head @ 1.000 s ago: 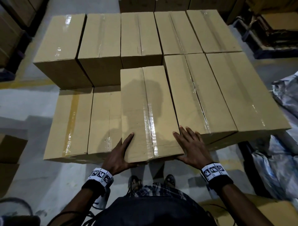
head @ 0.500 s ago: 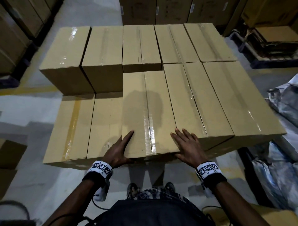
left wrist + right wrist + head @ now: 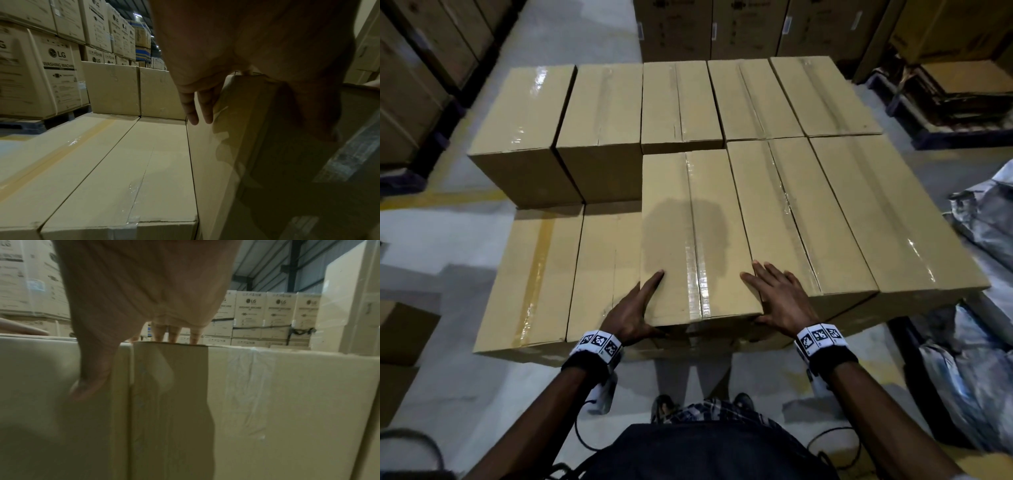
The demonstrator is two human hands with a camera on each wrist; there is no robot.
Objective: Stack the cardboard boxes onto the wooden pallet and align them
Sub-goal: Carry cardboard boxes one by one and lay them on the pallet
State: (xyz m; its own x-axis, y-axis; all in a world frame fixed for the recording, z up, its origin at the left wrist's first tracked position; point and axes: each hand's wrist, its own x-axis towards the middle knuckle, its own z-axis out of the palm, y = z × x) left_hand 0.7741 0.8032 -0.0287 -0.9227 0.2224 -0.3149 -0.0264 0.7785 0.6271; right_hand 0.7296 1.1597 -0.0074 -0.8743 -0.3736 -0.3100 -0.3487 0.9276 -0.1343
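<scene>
Low boxes (image 3: 534, 281) at 9 o'clock, top layer not yet laid there. Left hand (image 3: 631, 313) at 7 o'clock: fingers straight, flat against left side of middle box (image 3: 697, 236), thumb on top. Right hand (image 3: 779, 298) at 5 o'clock: fingers spread, pressing right corner and neighbour box (image 3: 791, 219). Step, by my reading: squaring middle box into row. Next: nudge flush with neighbour's front edge. Pallet hidden.

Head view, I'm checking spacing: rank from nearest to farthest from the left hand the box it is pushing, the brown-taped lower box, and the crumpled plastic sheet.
1. Box being pushed: touching the left hand, centre of the stack.
2. Brown-taped lower box: front left corner, one box over.
3. Crumpled plastic sheet: far right, on the floor.
</scene>
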